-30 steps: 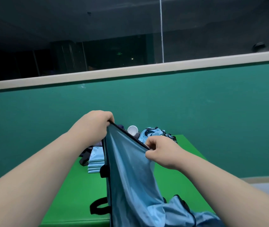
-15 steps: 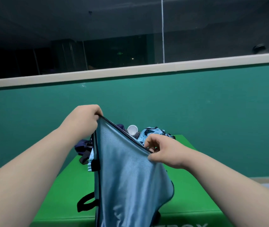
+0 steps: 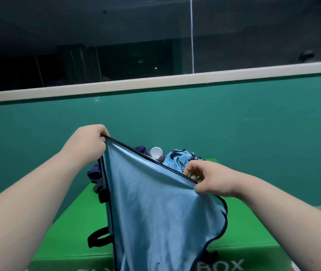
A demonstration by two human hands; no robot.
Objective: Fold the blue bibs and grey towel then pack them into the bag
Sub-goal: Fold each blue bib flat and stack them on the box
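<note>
1. The green padded box (image 3: 73,227), with "BOX" printed on its near face, carries everything in front of you.
2. The blue bib (image 3: 155,212) you are holding is spread in the air above the box. Its dark-trimmed top edge runs taut from your left hand (image 3: 85,145), the higher one, down to your right hand (image 3: 210,178). The rest hangs below both hands, with a black strap loop (image 3: 97,237) at its left edge.
3. Your left hand is a fist closed on the bib's upper corner. Your right hand pinches the hem between thumb and fingers.
4. The navy bag (image 3: 94,174) sits at the far end of the box, mostly hidden behind the held bib. You cannot tell what is in it.
5. A crumpled heap of blue bibs (image 3: 177,158) lies at the far end, just beyond your right hand.
6. A white cap (image 3: 156,152) stands between the bag's dark fabric and the heap, with a bit of grey cloth (image 3: 161,159) just below it.
7. A second ago both hands were fists set closer together, the bib's lower part trailed on the box, and a folded stack of bibs showed at its left. The bib is now spread wider and lifted, and it hides that stack.
</note>
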